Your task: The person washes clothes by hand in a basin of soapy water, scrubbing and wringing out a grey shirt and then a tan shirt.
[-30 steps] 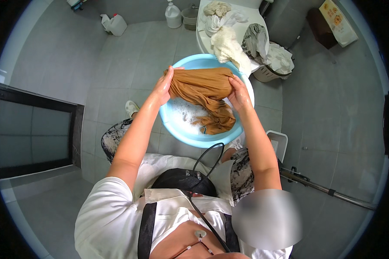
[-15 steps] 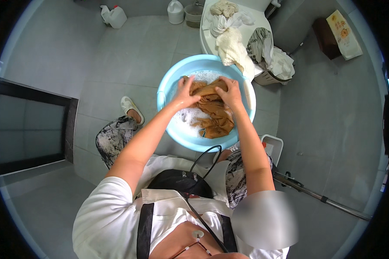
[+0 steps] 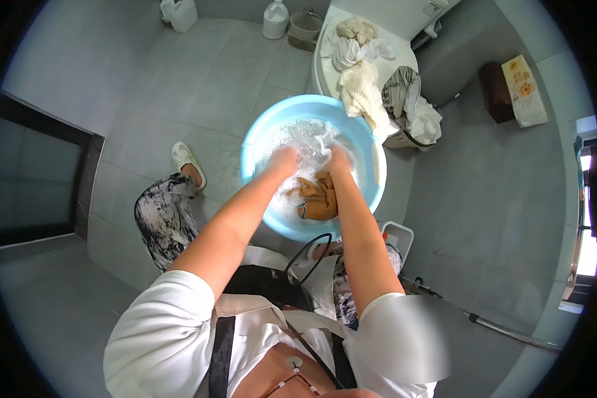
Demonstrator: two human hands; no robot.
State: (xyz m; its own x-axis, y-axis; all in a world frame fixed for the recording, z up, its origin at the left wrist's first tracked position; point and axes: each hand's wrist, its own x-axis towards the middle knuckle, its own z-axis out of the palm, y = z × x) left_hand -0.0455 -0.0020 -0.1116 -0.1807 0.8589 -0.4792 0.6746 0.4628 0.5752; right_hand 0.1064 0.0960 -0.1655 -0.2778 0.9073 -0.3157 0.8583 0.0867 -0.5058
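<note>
A round light-blue basin [image 3: 249, 149] holds foamy, soapy water [image 3: 305, 132]. In it lies a brown cloth garment [image 3: 320, 204], its near part showing above the suds and the rest under water. My left hand [image 3: 284, 160] is plunged into the water at the middle of the basin. Close beside it, my right hand [image 3: 339, 159] dips in on the far side of the garment. Splashing water and foam cover the fingers of both hands, so what they hold cannot be made out.
Cream and white cloths [image 3: 359, 86] lie on the toilet lid [image 3: 326, 66], one hanging onto the basin's rim. A waste bin with a bag [image 3: 423, 123] stands right of it. White jugs [image 3: 275, 20] and a small bucket [image 3: 305, 30] are at the back. A metal pole [image 3: 511, 333] lies at right.
Both hands have gone down into the water, taking the far part of the brown garment under. Water now splashes between them. The view has shifted slightly.
</note>
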